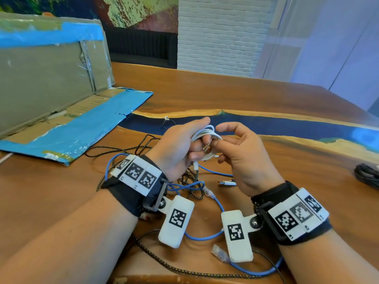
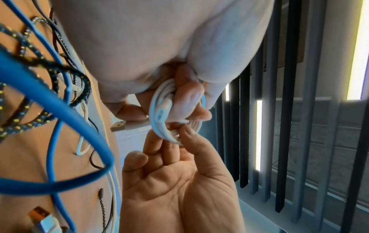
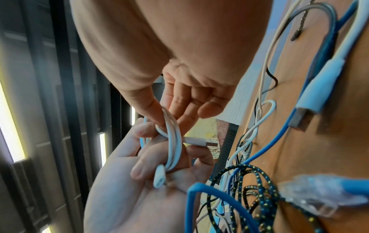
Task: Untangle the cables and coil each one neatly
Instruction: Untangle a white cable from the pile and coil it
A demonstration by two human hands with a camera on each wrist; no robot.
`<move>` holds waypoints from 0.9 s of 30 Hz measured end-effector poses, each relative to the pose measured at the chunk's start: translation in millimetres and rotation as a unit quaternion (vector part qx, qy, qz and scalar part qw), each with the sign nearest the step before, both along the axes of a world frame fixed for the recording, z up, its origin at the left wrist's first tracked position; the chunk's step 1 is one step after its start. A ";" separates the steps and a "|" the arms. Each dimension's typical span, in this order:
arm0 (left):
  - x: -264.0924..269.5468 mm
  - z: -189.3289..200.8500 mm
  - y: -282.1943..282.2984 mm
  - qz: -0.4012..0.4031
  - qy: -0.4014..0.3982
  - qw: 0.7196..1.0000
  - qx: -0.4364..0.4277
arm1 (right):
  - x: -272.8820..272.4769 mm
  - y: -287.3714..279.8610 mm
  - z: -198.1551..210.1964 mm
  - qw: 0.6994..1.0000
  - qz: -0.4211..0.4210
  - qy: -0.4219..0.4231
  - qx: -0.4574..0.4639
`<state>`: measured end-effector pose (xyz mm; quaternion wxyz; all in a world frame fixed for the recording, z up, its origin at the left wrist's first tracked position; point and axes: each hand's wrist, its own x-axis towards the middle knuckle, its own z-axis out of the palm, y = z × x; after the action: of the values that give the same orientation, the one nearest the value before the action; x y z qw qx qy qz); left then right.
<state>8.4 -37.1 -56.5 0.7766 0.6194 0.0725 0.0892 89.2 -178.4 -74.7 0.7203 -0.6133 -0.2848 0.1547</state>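
White cable [image 1: 207, 140] is coiled in loops above the table [image 1: 266, 99]. My left hand [image 1: 180, 148] has fingers curled round the coil. My right hand [image 1: 244, 158] pinches its loops, other fingers loosely spread. Blue cable [image 1: 205, 235] lies tangled below them.

1. The left hand [image 1: 180, 144] hides part of the white coil [image 1: 207, 140].
2. The dark cable pile [image 1: 368, 175] is cut off at the right edge.
3. The blue cable [image 2: 60, 110] looks blurry up close.
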 end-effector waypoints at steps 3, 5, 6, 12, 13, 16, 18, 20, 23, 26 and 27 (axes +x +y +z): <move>0.3 0.8 3.0 0.015 -0.003 1.000 -0.002 | 0.4 0.3 1.0 0.996 0.079 0.037 0.031; 0.4 -0.3 3.1 0.018 -0.001 1.000 -0.001 | -1.9 -1.8 4.6 0.989 0.127 0.064 0.043; 0.8 -1.1 2.6 0.014 -0.001 1.000 0.005 | -2.8 -3.7 6.8 0.985 0.142 0.082 0.046; 2.9 -6.2 -1.3 0.015 0.004 1.000 0.017 | -5.2 -5.4 8.3 0.985 0.153 0.072 0.033; 2.8 -6.2 -0.9 0.019 0.005 1.000 0.022 | -4.2 -4.9 8.3 0.990 0.132 0.046 0.014; 3.5 -5.5 1.0 0.033 0.000 0.998 0.055 | 0.9 -9.0 9.3 0.998 0.033 -0.042 -0.043; 4.3 -4.8 0.1 0.039 -0.010 0.996 0.085 | 3.4 -11.5 8.4 0.994 -0.034 -0.086 -0.058; 5.1 -5.5 -1.8 0.038 -0.021 0.993 0.109 | 4.3 -10.4 6.2 0.988 -0.075 -0.119 -0.069; 4.5 -5.4 -2.1 0.036 -0.031 0.991 0.122 | 5.5 -10.2 4.7 0.990 -0.081 -0.100 -0.062; 4.9 -5.5 -1.0 0.040 -0.033 0.990 0.128 | 5.5 -11.0 5.5 0.993 -0.079 -0.070 -0.060; 5.7 -6.3 -0.7 0.047 -0.033 0.990 0.128 | 5.4 -10.9 5.9 0.994 -0.069 -0.060 -0.058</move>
<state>14.2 -37.7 -62.8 0.6880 0.7061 0.0643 0.1547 94.6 -189.3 -68.8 0.6743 -0.6804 -0.2745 0.0838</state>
